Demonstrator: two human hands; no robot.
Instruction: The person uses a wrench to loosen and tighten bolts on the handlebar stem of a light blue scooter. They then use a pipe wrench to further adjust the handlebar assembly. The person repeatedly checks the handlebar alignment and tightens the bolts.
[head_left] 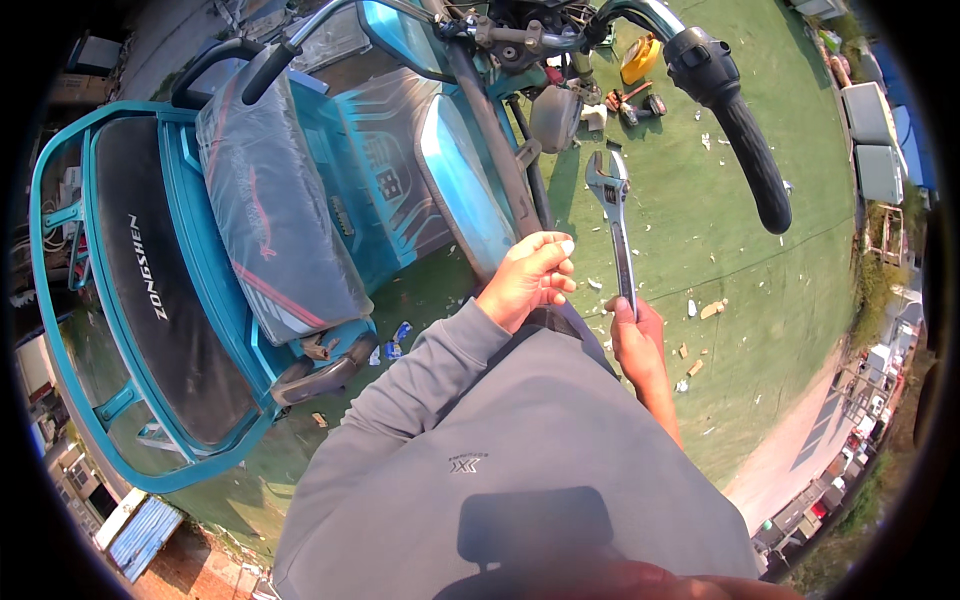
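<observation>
My right hand (640,345) is closed around the lower handle of a silver adjustable wrench (620,245). The wrench stands with its jaw end pointing away from me, above the green ground. To its left my left hand (530,278) has its fingers curled in, thumb against the forefinger. Whether something small sits in that pinch is hidden. Just beyond the left hand runs the frame of a teal three-wheeled vehicle (470,180). Its handlebar, with a black grip (755,160), reaches out at the upper right. The wrench touches none of it.
A plastic-wrapped seat (280,200) and a black backrest (170,280) fill the left side. On the green ground (780,290) lie scraps of litter, a yellow object (640,60) and what looks like a power tool (645,108). Pale boxes (870,140) line the right edge.
</observation>
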